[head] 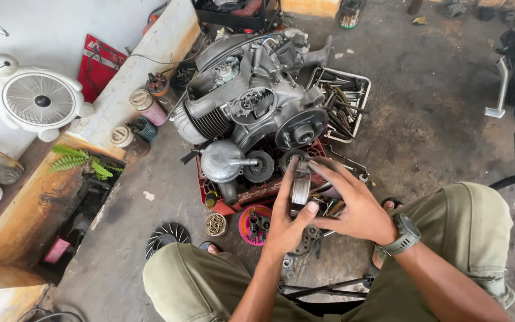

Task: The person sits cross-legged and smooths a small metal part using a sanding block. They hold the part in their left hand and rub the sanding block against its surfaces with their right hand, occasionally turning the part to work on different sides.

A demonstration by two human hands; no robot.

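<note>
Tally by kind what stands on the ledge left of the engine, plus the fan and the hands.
Spray cans: 2
Round lidded tins: 1
White fans: 1
Hands, left hand and right hand, both on a round metal part: 2
Total: 6

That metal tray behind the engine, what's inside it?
The metal tray holds a heap of loose hand tools. The engine covers its left side, so anything there is hidden.

Grey engine block on concrete floor, metal tool tray w/ tools just beside it. White fan by wall, green fern near spray cans.
</note>
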